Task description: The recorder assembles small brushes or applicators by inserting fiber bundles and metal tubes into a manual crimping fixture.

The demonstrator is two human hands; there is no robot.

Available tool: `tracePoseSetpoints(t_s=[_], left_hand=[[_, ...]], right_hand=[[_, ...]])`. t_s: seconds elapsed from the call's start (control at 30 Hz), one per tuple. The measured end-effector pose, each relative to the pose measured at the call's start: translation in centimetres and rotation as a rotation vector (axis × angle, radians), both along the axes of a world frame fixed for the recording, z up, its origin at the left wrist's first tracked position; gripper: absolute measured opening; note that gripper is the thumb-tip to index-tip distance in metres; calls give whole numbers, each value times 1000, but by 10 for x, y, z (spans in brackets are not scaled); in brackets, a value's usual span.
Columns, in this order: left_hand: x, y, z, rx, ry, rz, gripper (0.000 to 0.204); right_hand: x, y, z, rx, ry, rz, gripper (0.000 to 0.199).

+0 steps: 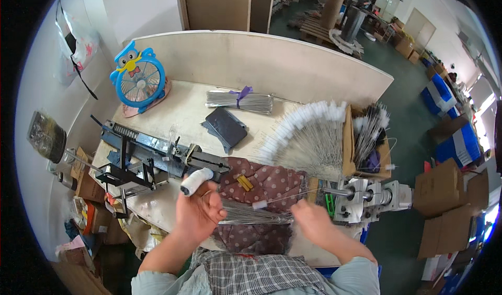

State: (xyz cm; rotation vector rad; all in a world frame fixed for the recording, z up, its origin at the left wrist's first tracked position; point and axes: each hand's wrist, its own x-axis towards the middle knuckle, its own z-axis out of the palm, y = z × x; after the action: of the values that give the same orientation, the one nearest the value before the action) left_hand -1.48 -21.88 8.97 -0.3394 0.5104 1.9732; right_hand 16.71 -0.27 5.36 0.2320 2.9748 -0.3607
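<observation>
Loose, pale grey-blue sleeves (159,283) stop near the elbows, leaving both forearms bare. Beyond the near edge of the surface (183,120) shows a black-and-white checked garment (256,274), small red mark along its top. White tubular covering (196,181) wraps finger of left hand (197,214); right hand (312,221) bare.

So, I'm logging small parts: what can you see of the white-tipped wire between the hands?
The white-tipped wire is thin, straight, grey and metallic-looking, with a small, blocky white tip at its left end. It slants up rightward over the brown polka-dot cloth; its far end is hard to make out. The right hand is close beside it, but whether they touch is unclear.
</observation>
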Motion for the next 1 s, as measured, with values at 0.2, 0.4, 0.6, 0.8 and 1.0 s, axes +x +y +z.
tracePoseSetpoints(t_s=[0.2, 0.4, 0.6, 0.8, 1.0], left_hand=[[28, 12, -21, -161, 487, -461, 35], [59, 124, -49, -266, 1742, -318, 18], [50, 162, -78, -465, 2295, -162, 11], [39, 179, -70, -520, 2514, -158, 12], [17, 185, -92, -529, 2725, 67, 15]], right_hand=[[11, 48, 80, 165, 348, -177, 14], [-12, 64, 57, -78, 582, -363, 16], [-10, 59, 41, -172, 545, -394, 17], [-13, 66, 20, -115, 572, -453, 12], [-11, 73, 23, -285, 406, -275, 13]])
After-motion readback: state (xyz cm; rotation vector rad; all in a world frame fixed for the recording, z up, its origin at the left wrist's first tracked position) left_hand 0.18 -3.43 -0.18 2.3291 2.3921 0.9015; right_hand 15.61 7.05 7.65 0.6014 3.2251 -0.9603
